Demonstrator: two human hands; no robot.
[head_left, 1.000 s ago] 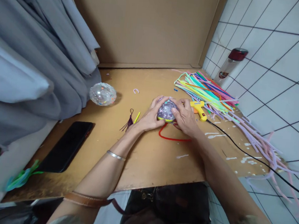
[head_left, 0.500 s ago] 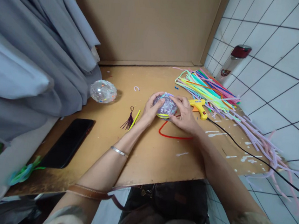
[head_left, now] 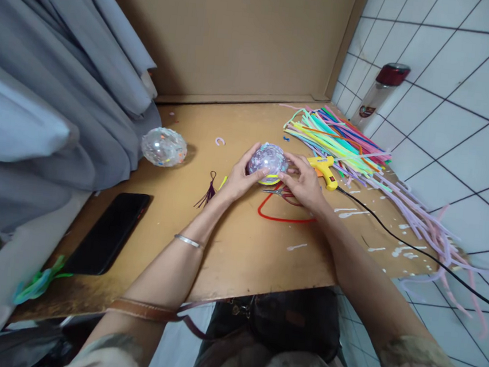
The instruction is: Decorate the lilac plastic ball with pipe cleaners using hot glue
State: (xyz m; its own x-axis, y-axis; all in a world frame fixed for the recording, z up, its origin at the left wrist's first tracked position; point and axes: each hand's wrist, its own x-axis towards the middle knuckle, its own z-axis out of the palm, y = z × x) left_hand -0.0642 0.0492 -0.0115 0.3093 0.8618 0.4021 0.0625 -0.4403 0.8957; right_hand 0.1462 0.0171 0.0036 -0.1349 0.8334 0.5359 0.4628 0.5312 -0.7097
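Note:
Between my two hands is a clear ball (head_left: pixel 268 158) with purple and whitish bits and a yellow strip along its lower edge. My left hand (head_left: pixel 245 175) is closed round its left side, thumb along the bottom. On the right side, the fingers of my right hand (head_left: pixel 303 180) press against it. Just below the ball lie scissors (head_left: pixel 276 192), partly covered by my right hand. A bent red pipe cleaner (head_left: pixel 282 218) runs on the table under them. To the right of my right hand sits a yellow glue gun (head_left: pixel 325 169).
A second clear ball (head_left: pixel 164 147) stands at left near the grey curtain (head_left: pixel 65 74). A dark tassel (head_left: pixel 208 190) and a black phone (head_left: pixel 110 233) lie left of my arms. Many-coloured pipe cleaners (head_left: pixel 335 137), a black cord (head_left: pixel 395 232) and a red-lidded bottle (head_left: pixel 376 98) are at right.
The ball has been tilted in my hands and shifted slightly up relative to the table, uncovering the scissors. My fingers have changed their places on it. The whole view has moved a little.

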